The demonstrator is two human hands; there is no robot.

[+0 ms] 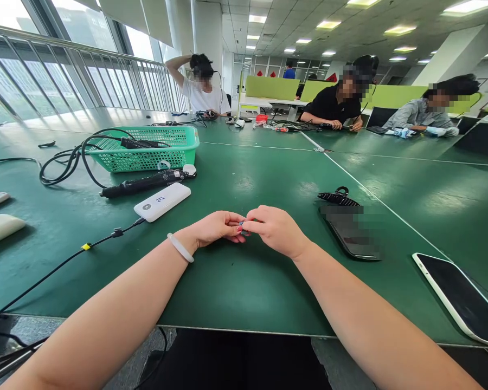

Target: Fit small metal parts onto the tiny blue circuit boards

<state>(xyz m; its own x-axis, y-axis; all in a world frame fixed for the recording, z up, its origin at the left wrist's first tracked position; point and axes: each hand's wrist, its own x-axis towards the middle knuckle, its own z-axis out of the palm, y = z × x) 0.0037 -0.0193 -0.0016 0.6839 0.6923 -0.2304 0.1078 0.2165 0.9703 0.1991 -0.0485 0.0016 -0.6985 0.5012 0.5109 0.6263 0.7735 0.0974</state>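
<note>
My left hand (219, 226), with a pale bangle (180, 248) at its wrist, is closed in a pinch just above the green table. Between its thumb and fingers sits a small bluish, shiny piece (242, 224), too small to name and mostly covered by fingers. From the right, my right hand (274, 230) meets it, thumb and index fingertip pressed together at the same piece. Nearest to the left hand lies a white power bank (162, 201) with a black cable (117, 233) plugged in. To the right of my right hand are a black hair claw clip (337, 198) and a dark phone (350, 233).
A black electric screwdriver (146, 182) lies before a green mesh basket (146, 162) holding coiled cable. A white-edged phone (457, 298) rests at the right front edge. Two pale objects lie far left. Several people sit across the table (244, 292) with cables and small items.
</note>
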